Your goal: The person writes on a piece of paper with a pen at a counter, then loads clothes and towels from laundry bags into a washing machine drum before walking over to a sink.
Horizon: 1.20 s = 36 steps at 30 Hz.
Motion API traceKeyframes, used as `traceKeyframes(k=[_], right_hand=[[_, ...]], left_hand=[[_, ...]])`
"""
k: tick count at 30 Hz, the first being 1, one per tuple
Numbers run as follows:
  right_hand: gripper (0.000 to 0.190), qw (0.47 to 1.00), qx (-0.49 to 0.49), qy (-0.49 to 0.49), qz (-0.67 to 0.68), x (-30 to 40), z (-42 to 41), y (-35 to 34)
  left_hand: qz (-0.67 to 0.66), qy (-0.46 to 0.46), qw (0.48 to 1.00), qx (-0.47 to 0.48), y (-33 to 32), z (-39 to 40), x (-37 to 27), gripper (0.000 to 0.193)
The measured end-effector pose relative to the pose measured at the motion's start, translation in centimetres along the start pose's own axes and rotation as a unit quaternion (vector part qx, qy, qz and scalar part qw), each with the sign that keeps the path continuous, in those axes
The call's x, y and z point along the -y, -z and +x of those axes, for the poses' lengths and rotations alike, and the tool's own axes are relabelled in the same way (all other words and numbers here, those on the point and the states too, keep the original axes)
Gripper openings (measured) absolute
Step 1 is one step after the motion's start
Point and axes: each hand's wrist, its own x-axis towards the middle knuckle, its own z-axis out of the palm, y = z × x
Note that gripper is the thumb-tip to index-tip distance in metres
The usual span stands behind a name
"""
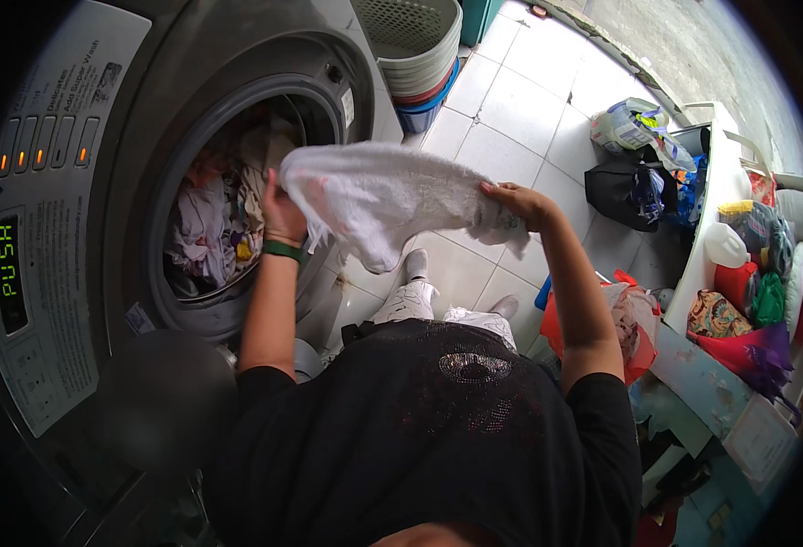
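A white cloth point(387, 198), towel-like with faint pink marks, is stretched in the air before me. My right hand point(521, 204) pinches its right end between thumb and fingers. At the cloth's left end is my left hand point(283, 213), with a green band on the wrist; its fingers are partly behind the fabric, so its hold cannot be told. Left of it, the round door opening of a front-loading washing machine point(162, 205) shows a heap of mixed laundry point(203, 229) in the drum. The machine's control panel point(66, 225) has orange lights and a green display.
Stacked plastic baskets point(411, 68) stand beside the machine on the tiled floor point(511, 137). To the right are a black bag point(620, 191), a clear plastic bag point(634, 130), a red bag of cloth point(647, 342) and a white shelf unit point(699, 273) holding a white jug and bundles.
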Motion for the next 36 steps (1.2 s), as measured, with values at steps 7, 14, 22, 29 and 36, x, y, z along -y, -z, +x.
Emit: traceKeyframes(k=[7,14,22,29,36], right_hand=[[0.06,0.952,0.016,0.016,0.306,-6.2,2.5,-1.4],[0.061,0.929,-0.052,0.006,0.367,-12.9,0.6,1.9],[0.059,0.956,-0.187,0.052,0.22,-15.7,-1.8,1.2],[0.053,0.821,-0.541,0.125,-0.133,-15.9,-4.6,-0.8],[0.026,0.854,-0.17,0.446,0.21,-18.3,-13.0,0.1]], left_hand=[[-0.082,0.313,0.943,0.075,2.1,4.1,11.9,0.044],[-0.135,0.293,0.946,0.033,0.2,5.1,11.0,0.046],[-0.049,0.317,0.947,0.022,-1.0,6.7,14.2,0.049],[0.676,0.336,0.656,0.005,-1.0,6.3,21.2,0.06],[0.615,0.056,0.724,0.307,-12.7,1.8,35.2,0.069]])
